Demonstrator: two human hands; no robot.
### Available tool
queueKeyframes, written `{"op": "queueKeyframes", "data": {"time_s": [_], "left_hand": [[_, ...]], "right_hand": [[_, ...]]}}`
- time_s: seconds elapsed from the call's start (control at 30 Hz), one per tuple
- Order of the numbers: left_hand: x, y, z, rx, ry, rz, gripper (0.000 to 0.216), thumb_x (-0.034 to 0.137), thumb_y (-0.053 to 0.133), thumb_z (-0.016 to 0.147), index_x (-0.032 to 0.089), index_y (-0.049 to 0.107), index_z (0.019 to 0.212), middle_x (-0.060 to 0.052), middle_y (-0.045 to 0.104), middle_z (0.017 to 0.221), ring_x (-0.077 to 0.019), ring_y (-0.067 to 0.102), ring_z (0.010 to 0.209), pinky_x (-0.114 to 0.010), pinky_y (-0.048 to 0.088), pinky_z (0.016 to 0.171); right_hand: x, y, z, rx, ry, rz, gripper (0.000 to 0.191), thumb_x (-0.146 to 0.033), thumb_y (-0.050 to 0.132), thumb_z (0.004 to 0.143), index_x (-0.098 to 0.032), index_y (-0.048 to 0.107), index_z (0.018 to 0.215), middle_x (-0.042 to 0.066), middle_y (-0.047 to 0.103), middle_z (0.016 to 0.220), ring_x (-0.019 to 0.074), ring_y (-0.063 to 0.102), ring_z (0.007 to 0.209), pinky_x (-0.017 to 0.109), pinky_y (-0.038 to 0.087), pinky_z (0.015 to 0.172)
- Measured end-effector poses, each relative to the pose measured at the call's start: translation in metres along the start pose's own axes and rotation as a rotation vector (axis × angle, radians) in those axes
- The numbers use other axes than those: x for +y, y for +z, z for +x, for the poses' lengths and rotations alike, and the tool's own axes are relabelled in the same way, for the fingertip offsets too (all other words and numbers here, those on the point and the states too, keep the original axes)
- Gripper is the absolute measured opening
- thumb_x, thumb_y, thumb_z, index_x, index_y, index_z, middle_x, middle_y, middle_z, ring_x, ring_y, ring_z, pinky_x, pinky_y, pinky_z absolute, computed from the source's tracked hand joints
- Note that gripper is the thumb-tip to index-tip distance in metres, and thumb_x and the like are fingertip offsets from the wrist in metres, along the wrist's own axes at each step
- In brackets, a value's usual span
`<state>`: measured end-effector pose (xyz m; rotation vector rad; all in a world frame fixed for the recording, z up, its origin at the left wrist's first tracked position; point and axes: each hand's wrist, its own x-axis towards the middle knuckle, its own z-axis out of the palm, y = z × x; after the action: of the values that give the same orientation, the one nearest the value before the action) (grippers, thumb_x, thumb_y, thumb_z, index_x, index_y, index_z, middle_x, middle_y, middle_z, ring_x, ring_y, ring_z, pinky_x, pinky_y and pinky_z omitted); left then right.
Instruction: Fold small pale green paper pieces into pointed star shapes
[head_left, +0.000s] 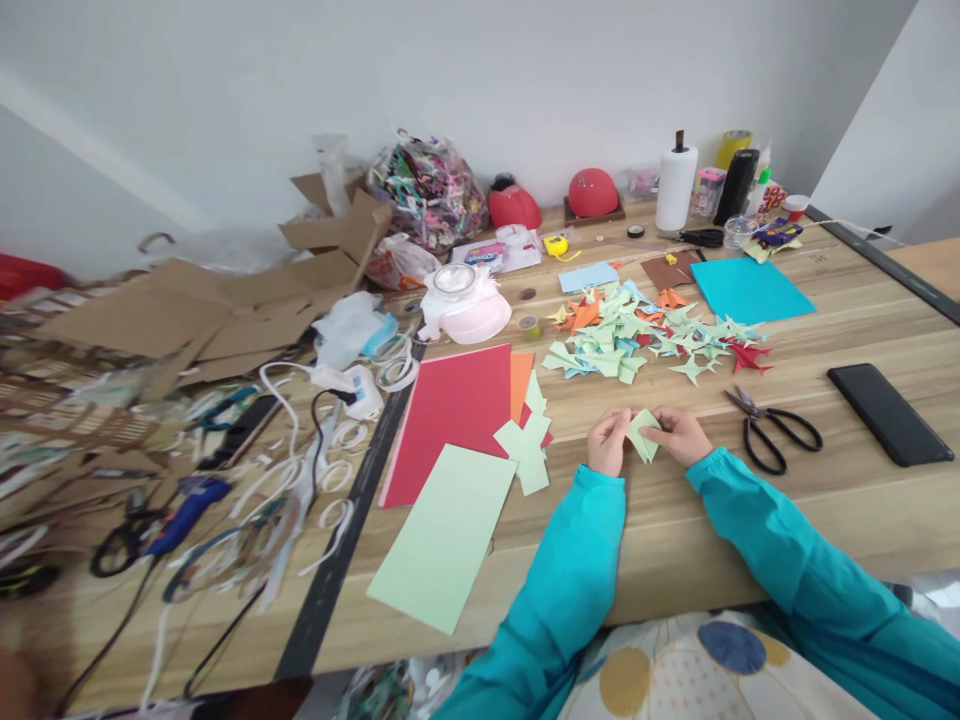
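Head-worn camera looks forward and down over hands [681,437] and table [862,520]

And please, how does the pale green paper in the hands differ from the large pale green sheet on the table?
Size: the folded paper is small, while the large sheet is many times bigger.
Shape: the folded paper has creased layers; the large sheet is a flat rectangle.
Place: the left hand and right hand hold the folded paper, whereas the large sheet lies loose.
Both are pale green.

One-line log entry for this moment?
left hand: holding folded pale-green paper | right hand: holding same paper | black-handled scissors: unheld
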<state>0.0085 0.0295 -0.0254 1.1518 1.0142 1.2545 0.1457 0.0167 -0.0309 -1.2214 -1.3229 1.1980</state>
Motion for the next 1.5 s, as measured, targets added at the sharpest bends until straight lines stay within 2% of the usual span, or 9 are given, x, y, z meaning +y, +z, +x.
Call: {"op": "queueKeyframes", "data": {"time_s": [0.2, 0.43, 0.67, 0.9, 1.17, 1.37, 1.5], "left_hand": [[-0.013, -0.002, 0.004, 0.003, -0.165, -0.155, 0.033, 0.042, 0.063, 0.066, 0.013, 0.068, 0.080, -0.008, 0.066, 0.084, -0.0187, 0.060, 0.080, -0.028, 0.047, 0.068], [-0.014, 0.001, 0.002, -0.025, -0.247, -0.295, 0.029, 0.039, 0.065, 0.064, 0.014, 0.068, 0.079, -0.007, 0.066, 0.088, -0.0182, 0.061, 0.076, -0.028, 0.048, 0.063], [-0.012, 0.003, 0.001, -0.027, -0.286, -0.358, 0.028, 0.037, 0.067, 0.063, 0.014, 0.067, 0.078, -0.006, 0.067, 0.078, -0.0179, 0.062, 0.071, -0.031, 0.049, 0.064], [-0.015, 0.001, 0.001, -0.043, -0.275, -0.290, 0.029, 0.037, 0.067, 0.063, 0.014, 0.067, 0.081, -0.006, 0.067, 0.082, -0.0183, 0.062, 0.075, -0.030, 0.049, 0.067], [-0.017, 0.002, 0.000, -0.079, -0.221, -0.151, 0.033, 0.040, 0.067, 0.062, 0.013, 0.068, 0.082, -0.008, 0.067, 0.089, -0.0200, 0.060, 0.087, -0.031, 0.047, 0.079], [-0.019, 0.003, 0.000, -0.026, -0.256, -0.191, 0.035, 0.041, 0.068, 0.060, 0.013, 0.068, 0.081, -0.007, 0.068, 0.082, -0.0196, 0.061, 0.081, -0.031, 0.048, 0.073], [-0.019, 0.004, 0.000, -0.042, -0.306, -0.276, 0.037, 0.042, 0.067, 0.061, 0.014, 0.067, 0.085, -0.006, 0.068, 0.081, -0.0187, 0.062, 0.077, -0.030, 0.049, 0.070]], "right_hand": [[-0.003, -0.002, 0.001, 0.027, 0.059, 0.140, 0.029, -0.040, 0.071, 0.057, -0.015, 0.057, 0.064, -0.001, 0.059, 0.059, 0.0121, 0.052, 0.054, 0.026, 0.042, 0.053], [-0.005, -0.003, 0.002, 0.041, 0.080, 0.177, 0.030, -0.040, 0.073, 0.054, -0.015, 0.057, 0.063, -0.001, 0.060, 0.058, 0.0130, 0.053, 0.055, 0.027, 0.043, 0.054], [-0.008, -0.003, 0.002, 0.096, 0.099, 0.202, 0.029, -0.037, 0.075, 0.052, -0.016, 0.058, 0.064, 0.000, 0.062, 0.058, 0.0129, 0.054, 0.053, 0.027, 0.044, 0.054], [-0.006, -0.003, 0.002, 0.062, 0.074, 0.194, 0.031, -0.037, 0.073, 0.054, -0.015, 0.061, 0.071, 0.002, 0.065, 0.066, 0.0149, 0.058, 0.058, 0.030, 0.047, 0.059], [-0.014, -0.001, -0.001, 0.125, 0.080, 0.071, 0.032, -0.038, 0.075, 0.050, -0.014, 0.059, 0.063, 0.000, 0.061, 0.056, 0.0129, 0.052, 0.050, 0.026, 0.043, 0.048], [-0.015, 0.001, -0.001, 0.084, 0.066, 0.116, 0.032, -0.040, 0.073, 0.054, -0.014, 0.059, 0.068, 0.002, 0.062, 0.061, 0.0140, 0.055, 0.054, 0.027, 0.045, 0.051], [-0.013, 0.000, -0.001, 0.074, 0.061, 0.145, 0.033, -0.040, 0.072, 0.056, -0.014, 0.059, 0.072, 0.002, 0.064, 0.067, 0.0153, 0.057, 0.059, 0.029, 0.047, 0.056]]}}
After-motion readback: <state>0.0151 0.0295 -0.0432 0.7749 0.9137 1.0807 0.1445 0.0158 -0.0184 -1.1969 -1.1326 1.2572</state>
